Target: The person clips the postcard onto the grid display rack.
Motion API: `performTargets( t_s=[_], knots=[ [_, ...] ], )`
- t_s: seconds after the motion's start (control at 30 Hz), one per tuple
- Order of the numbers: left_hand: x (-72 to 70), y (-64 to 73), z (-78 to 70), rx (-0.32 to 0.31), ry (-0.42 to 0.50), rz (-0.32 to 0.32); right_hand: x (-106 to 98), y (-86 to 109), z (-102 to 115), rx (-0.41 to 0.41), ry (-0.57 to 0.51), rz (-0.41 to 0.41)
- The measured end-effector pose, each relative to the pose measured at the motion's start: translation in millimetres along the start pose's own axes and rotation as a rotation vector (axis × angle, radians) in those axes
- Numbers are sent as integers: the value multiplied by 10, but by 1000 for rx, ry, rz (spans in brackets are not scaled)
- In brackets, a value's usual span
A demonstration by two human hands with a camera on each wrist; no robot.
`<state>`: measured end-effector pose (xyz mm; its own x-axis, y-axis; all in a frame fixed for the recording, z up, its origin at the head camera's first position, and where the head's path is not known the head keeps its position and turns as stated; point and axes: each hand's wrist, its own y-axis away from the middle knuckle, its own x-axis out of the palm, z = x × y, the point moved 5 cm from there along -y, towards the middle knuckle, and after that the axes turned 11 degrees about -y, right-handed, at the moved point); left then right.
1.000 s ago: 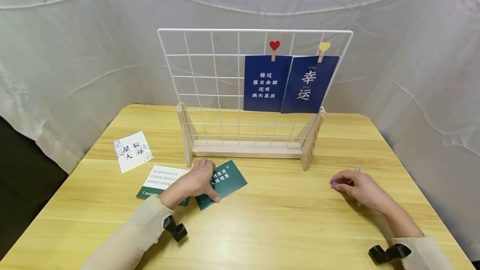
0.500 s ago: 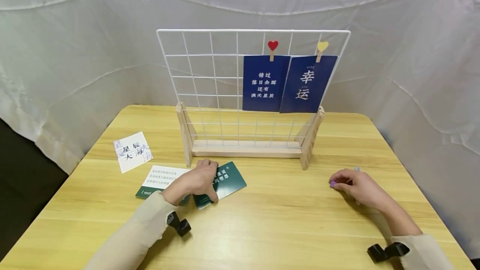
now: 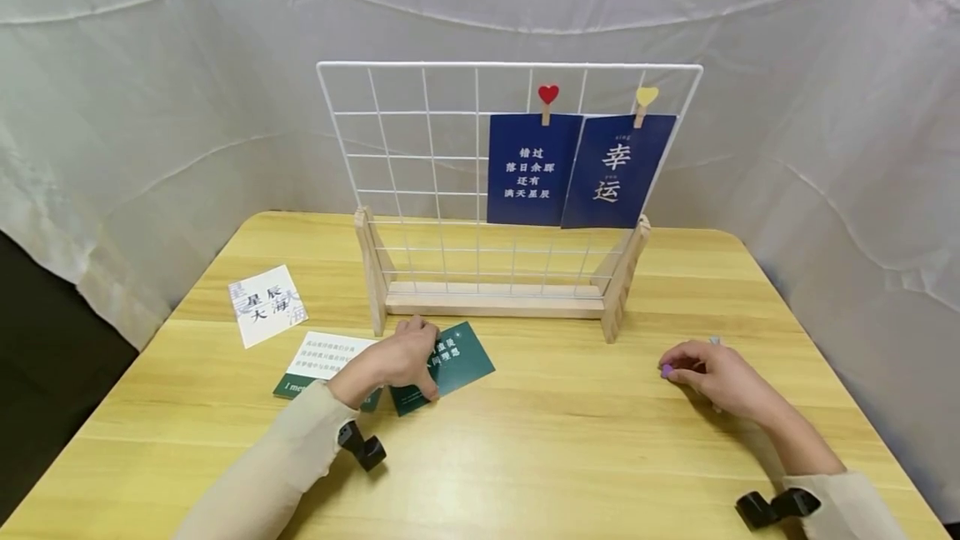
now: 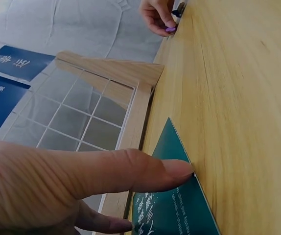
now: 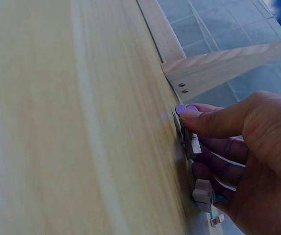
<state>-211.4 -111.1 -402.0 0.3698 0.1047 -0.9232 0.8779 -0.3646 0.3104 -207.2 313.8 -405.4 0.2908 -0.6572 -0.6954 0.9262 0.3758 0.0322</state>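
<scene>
By the left edge of the tabletop point(image 3: 555, 457) a white card point(image 3: 267, 307) is laid, with a white-and-green card point(image 3: 324, 350) nearer the near edge. Beside that, a green card point(image 3: 467, 363) is gripped across its edges by the left hand's point(image 3: 401, 358) thumb and fingers. Toward the far edge, two blue cards point(image 3: 525, 211) are clipped to a grid rack point(image 3: 495, 302). Near the right edge, a purple clip point(image 3: 667, 371) is pinched by the right hand point(image 3: 723, 377).

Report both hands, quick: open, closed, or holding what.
Left hand: closed on the green card, thumb and fingers at its edges.
Right hand: closed, pinching the purple-topped clothespin between thumb and finger.
</scene>
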Motion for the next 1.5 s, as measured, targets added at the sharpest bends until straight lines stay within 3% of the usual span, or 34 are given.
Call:
performTargets(
  t_s=[0.17, 0.43, 0.67, 1.17, 1.5],
  knots=[
    [17, 22, 25, -26, 5, -36, 21, 13, -21, 18, -13, 8],
    [13, 162, 75, -36, -99, -122, 22, 14, -3, 5, 1, -2],
    [-10, 107, 59, -43, -171, -137, 22, 0, 1, 0, -11, -7],
    [35, 57, 115, -63, -82, -103, 34, 2, -7, -5, 17, -9],
    [-27, 78, 89, 21, 8, -240, 5, 4, 2, 36, -35, 4]
  ],
)
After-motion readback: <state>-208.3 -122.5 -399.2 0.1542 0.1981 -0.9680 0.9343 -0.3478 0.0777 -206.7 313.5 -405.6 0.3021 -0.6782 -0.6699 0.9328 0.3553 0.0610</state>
